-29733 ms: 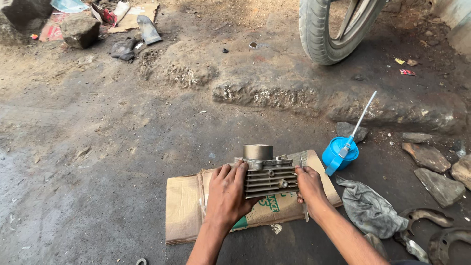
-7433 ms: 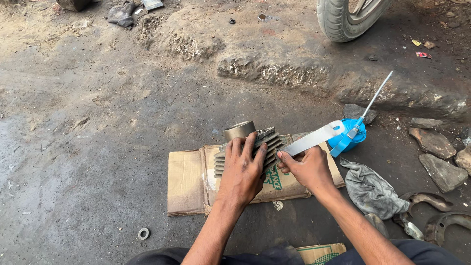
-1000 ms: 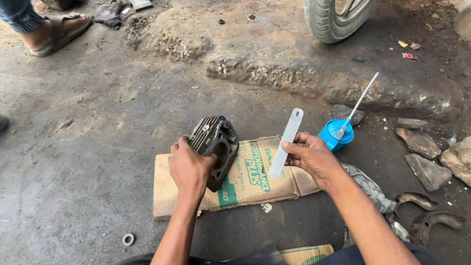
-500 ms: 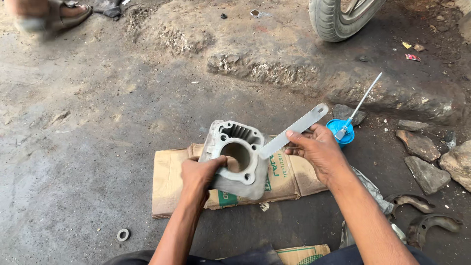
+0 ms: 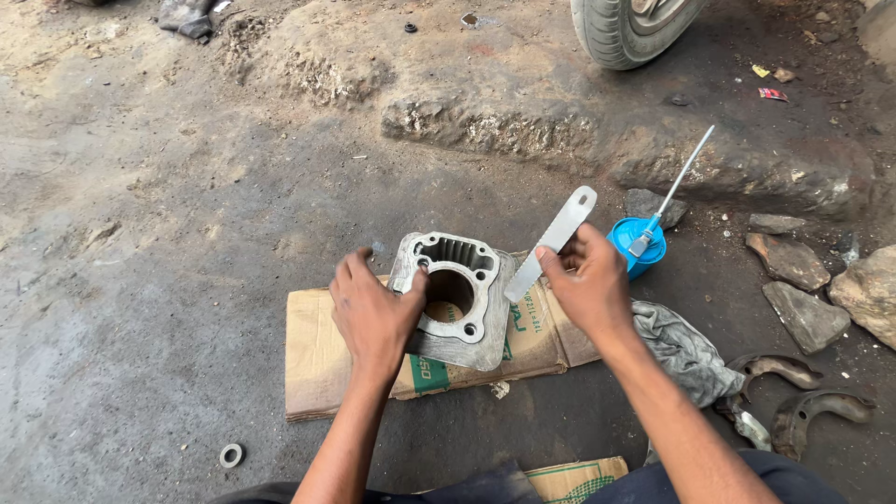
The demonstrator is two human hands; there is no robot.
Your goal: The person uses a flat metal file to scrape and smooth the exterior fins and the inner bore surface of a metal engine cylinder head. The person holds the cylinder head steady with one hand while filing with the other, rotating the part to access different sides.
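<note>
Cataloguing items from left to right across the oily dirt floor.

Washer: small ring lying loose on the ground at lower left, well apart from the work.

Cardboard sheet: flattened carton serving as a work mat, resting on the floor.

Left hand: clamped on the left edge of the engine cylinder block, tilting it up so the bore faces the camera; the block's lower edge rests on the cardboard.

Right hand: closed around the lower part of a flat metal scraper, its tip held just beside the block's upper right gasket face. The two hands are apart, each on its own item.

Grey rag: crumpled just right of the cardboard.

Blue container: small tub with a thin metal rod standing in it.

Brake shoes: curved pieces at lower right. Loose stones lie beyond, and a tyre is at top.

Risks, as judged: the tilted block could slip from the one-handed hold, and a steeply angled scraper could gouge the mating face.

Obscured: the block's fins and underside, the scraper's handle end inside the palm, the container's contents; the tyre is cut off by the frame.
</note>
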